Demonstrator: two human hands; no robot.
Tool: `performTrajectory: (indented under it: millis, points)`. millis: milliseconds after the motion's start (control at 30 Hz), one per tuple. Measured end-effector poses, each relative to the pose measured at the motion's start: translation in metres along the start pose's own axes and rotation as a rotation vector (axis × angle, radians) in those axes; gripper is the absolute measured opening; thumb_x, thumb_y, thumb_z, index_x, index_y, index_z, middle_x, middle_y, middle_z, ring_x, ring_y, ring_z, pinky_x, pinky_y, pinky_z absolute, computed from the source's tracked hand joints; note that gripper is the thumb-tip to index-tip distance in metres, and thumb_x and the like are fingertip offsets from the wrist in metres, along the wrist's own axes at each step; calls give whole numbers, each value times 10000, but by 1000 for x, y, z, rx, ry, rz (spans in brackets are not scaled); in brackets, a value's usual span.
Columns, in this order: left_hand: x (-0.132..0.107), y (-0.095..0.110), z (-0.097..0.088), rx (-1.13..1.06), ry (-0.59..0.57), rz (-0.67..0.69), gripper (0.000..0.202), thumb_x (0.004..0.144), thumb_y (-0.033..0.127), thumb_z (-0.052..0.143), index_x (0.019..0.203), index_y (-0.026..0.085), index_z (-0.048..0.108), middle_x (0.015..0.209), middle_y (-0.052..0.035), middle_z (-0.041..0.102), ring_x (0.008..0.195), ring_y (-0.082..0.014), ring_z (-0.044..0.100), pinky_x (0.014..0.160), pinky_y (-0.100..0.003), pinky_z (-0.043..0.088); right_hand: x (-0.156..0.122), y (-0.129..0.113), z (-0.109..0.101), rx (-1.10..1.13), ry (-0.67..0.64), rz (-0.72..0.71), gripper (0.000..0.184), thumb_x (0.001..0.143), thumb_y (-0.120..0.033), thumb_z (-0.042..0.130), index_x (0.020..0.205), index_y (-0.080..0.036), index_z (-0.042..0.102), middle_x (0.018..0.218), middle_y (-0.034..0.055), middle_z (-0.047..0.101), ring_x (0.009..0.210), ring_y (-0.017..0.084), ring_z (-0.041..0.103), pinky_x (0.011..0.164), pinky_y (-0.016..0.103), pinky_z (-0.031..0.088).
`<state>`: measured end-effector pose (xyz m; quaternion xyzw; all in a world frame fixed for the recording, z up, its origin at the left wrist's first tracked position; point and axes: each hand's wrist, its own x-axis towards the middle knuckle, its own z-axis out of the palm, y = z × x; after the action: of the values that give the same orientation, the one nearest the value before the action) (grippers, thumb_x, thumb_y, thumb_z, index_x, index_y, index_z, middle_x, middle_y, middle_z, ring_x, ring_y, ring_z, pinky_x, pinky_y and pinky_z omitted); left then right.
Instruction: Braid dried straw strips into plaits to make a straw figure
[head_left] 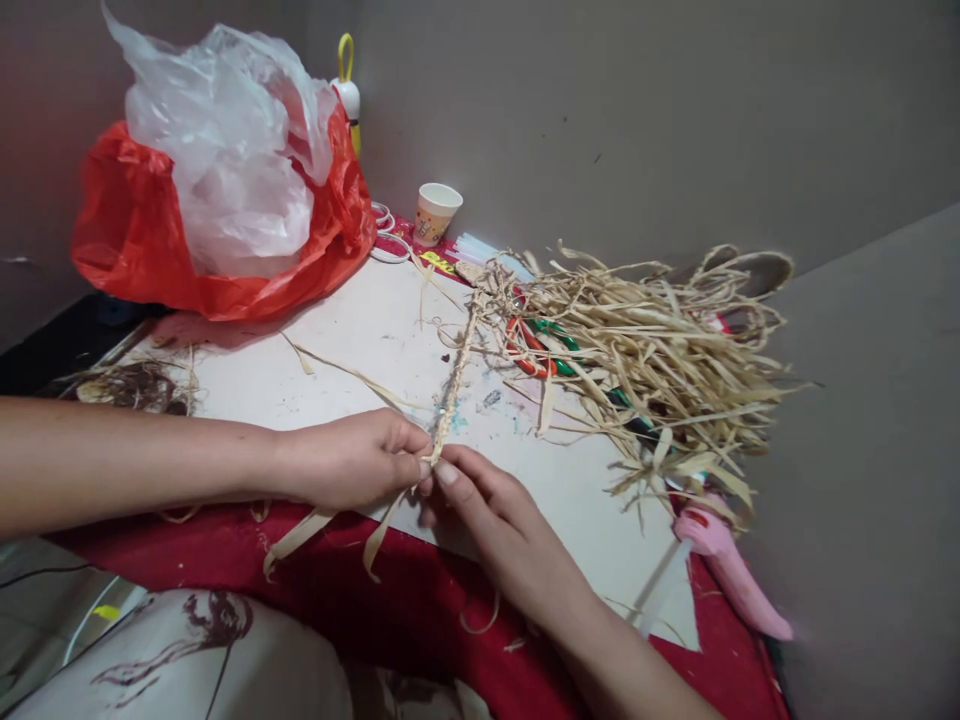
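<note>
On a white board (pixel 360 340) against a grey wall, a straw braid (pixel 452 390) is pinched at its near end by left hand (pixel 352 462) and right hand (pixel 487 520), fingers closed; loose strips (pixel 315 525) hang below, best kept taut.

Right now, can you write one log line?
left hand: pinching braid | right hand: pinching braid end | straw pile: right
</note>
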<state>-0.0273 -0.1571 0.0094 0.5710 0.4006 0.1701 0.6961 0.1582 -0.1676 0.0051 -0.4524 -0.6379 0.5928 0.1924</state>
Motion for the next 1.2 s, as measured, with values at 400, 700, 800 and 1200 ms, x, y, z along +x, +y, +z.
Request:
performTrajectory:
  millis: [400, 700, 800, 1200]
  points:
    - [-3, 14, -2, 524, 21, -26, 245, 868, 256, 391, 634, 183, 405, 531, 61, 392, 482, -68, 343, 474, -189, 281, 13, 17, -1, 347, -221, 162, 414, 908, -423, 457, 585, -188, 350, 492, -72, 308, 447, 62, 209, 433, 224, 173]
    - [-16, 22, 3, 1161, 135, 90, 174, 811, 150, 430, 714, 180, 571, 578, -10, 578, 466, -122, 440, 471, -255, 233, 8, 17, 8, 241, -51, 220, 378, 854, -364, 471, 530, -173, 425, 425, -71, 318, 399, 54, 224, 406, 216, 161]
    - [-21, 25, 8, 1151, 145, 78, 213, 845, 198, 411, 721, 187, 584, 536, -5, 564, 432, -126, 436, 448, -263, 214, 6, 18, 11, 275, -32, 237, 330, 849, -335, 472, 566, -166, 487, 400, -80, 297, 383, 55, 207, 393, 218, 133]
    - [-25, 2, 43, 1523, 112, 252, 148, 749, 79, 446, 742, 149, 576, 638, -58, 576, 459, -172, 529, 369, -292, 198, 2, 13, 22, 686, -34, 316, 394, 839, -333, 565, 543, -177, 357, 433, -99, 246, 382, 28, 140, 377, 197, 81]
